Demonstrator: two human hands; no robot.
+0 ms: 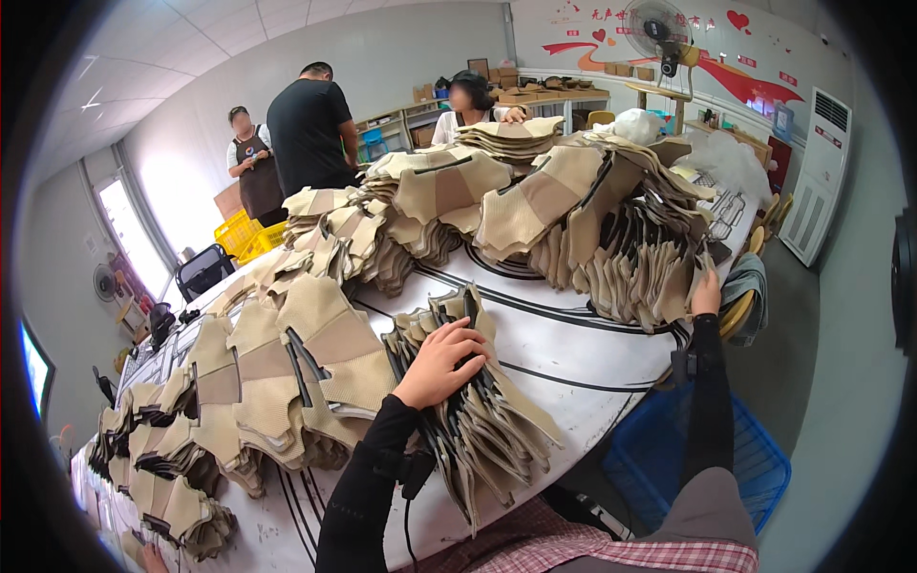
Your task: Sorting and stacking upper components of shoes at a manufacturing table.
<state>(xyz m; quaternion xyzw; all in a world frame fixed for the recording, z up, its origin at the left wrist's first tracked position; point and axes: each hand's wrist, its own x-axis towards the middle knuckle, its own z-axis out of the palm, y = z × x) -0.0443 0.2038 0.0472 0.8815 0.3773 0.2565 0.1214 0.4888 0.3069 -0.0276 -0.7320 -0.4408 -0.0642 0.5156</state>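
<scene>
Beige and brown ribbed fabric pieces with black edging strips cover much of the white table. My left hand (441,365) lies with fingers extended over the top of a bundle of fabric pieces (497,420) standing on edge near the table's front. Out to the right, my right hand (707,290) has its fingers closed on a fabric piece (700,267) at the end of a long row of upright pieces (630,272). The fingertips there are partly hidden by the fabric.
More piles of pieces (253,382) spread leftward, with others (449,186) behind. A blue plastic crate (659,449) sits below the table's right edge, near stools (740,310). Another person's hand (151,559) shows at lower left; several people are beyond the table.
</scene>
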